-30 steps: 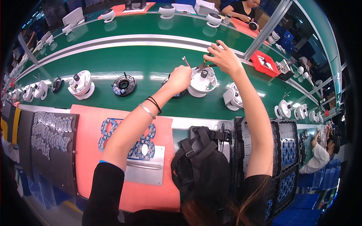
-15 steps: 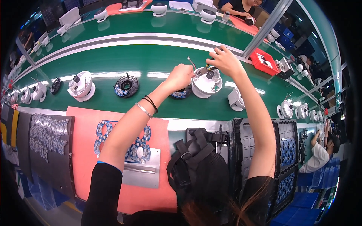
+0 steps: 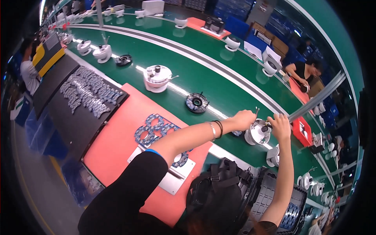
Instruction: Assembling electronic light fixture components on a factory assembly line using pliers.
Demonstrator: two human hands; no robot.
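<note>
Over the green bench, a white round device housing (image 3: pixel 257 134) lies with its inside facing up. My left hand (image 3: pixel 244 120) is closed at its left side, pinching a thin cable (image 3: pixel 257 111) whose end sticks up above my fingers. On the other side, my right hand (image 3: pixel 280 126) is curled round small pliers (image 3: pixel 268 125) with yellow on the handles; their jaws reach in over the housing and are partly hidden. A ring-shaped black part with a blue circuit board (image 3: pixel 236 133) is half covered by my left wrist.
Another black ring part (image 3: pixel 196 102) and a white housing (image 3: pixel 156 79) stand to the left on the bench. Ring-shaped blue circuit boards (image 3: pixel 156 122) lie on a pink mat (image 3: pixel 113 147). Nearer are a black bag (image 3: pixel 215 192) and black trays (image 3: pixel 266 192). A red bin (image 3: pixel 302 131) sits at the right.
The whole view has turned and tilted toward the left, so the bench now runs down to the right. Both hands stay at the same white housing, with the cable and pliers still held.
</note>
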